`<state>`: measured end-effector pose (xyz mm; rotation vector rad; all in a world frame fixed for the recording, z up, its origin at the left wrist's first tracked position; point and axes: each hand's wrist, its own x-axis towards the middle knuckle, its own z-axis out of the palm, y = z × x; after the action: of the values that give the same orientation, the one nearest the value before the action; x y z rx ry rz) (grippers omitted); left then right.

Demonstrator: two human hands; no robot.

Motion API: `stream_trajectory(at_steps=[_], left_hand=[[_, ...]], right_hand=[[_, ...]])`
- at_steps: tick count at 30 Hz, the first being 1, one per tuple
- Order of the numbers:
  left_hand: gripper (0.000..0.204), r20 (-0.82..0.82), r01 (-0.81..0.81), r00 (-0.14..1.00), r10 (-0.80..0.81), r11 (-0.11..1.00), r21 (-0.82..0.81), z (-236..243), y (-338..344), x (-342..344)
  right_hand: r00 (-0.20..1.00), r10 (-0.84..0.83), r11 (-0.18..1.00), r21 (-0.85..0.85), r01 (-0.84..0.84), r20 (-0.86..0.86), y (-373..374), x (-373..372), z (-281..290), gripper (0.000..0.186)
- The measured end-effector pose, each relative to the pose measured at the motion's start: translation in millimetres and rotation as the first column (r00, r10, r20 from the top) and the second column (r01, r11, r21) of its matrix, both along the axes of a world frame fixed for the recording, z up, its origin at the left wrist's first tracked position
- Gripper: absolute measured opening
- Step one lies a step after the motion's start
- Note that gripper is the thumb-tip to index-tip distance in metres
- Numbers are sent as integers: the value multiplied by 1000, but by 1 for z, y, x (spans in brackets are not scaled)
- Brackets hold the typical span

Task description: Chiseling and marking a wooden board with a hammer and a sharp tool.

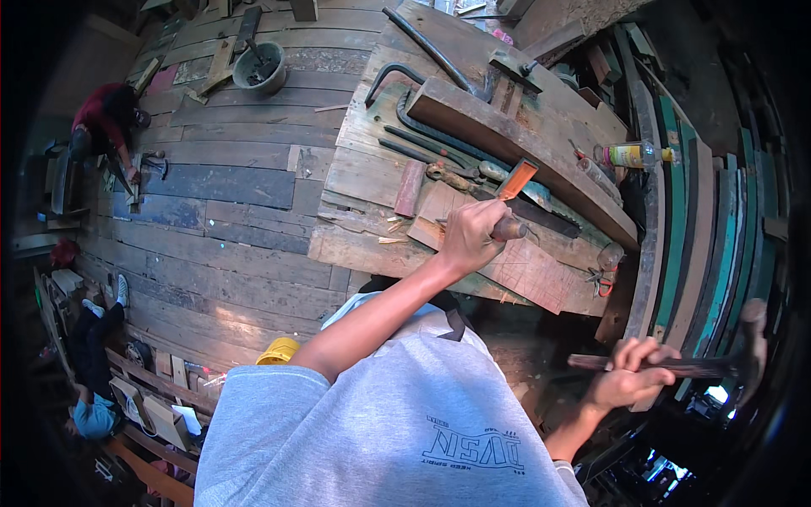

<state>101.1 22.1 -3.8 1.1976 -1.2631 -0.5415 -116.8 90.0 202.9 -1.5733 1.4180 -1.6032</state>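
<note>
My left hand (471, 235) is closed round a chisel by its brown wooden handle (509, 229), whose rounded end sticks out on the right. Only a short bit of metal shows left of the fist; the tip is hard to make out. Beneath it a flat board (532, 269) lies at the near edge of the workbench (346, 182). Off to the right, beyond the bench, my right hand (629, 372) grips a hammer by its dark handle (697, 367). The hammer's head (752, 338) points outward, away from the bench.
A thick beam (524, 156) crosses the bench, with an orange piece (517, 179), pliers (448, 176) and red-handled scissors (603, 283) nearby. A bottle (629, 155) lies by stacked planks (726, 245). A bucket (259, 69) stands on the floor; another person (106, 127) crouches far left.
</note>
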Motion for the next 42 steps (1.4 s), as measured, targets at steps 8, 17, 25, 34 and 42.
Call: stream_trajectory(at_steps=[8, 17, 25, 34, 42], left_hand=[[19, 16, -16, 1000, 17, 1000, -13, -2, -5, -1], [20, 15, -22, 1000, 22, 1000, -13, -3, -4, -3], [20, 33, 0, 999, 0, 1000, -23, -6, -3, -3], [20, 33, 6, 999, -5, 1000, -15, -5, -3, 0], [23, 44, 30, 999, -30, 1000, 1, -8, -3, 2]], right_hand=[[741, 171, 880, 439, 182, -650, 19, -12, -60, 37], [998, 38, 999, 28, -40, 58, 3, -3, -25, 48], [960, 95, 794, 602, 86, -262, 19, -22, -59, 32], [990, 73, 996, 34, -78, 117, 5, -3, -29, 45], [983, 132, 731, 682, -8, -130, 13, -4, -72, 33]])
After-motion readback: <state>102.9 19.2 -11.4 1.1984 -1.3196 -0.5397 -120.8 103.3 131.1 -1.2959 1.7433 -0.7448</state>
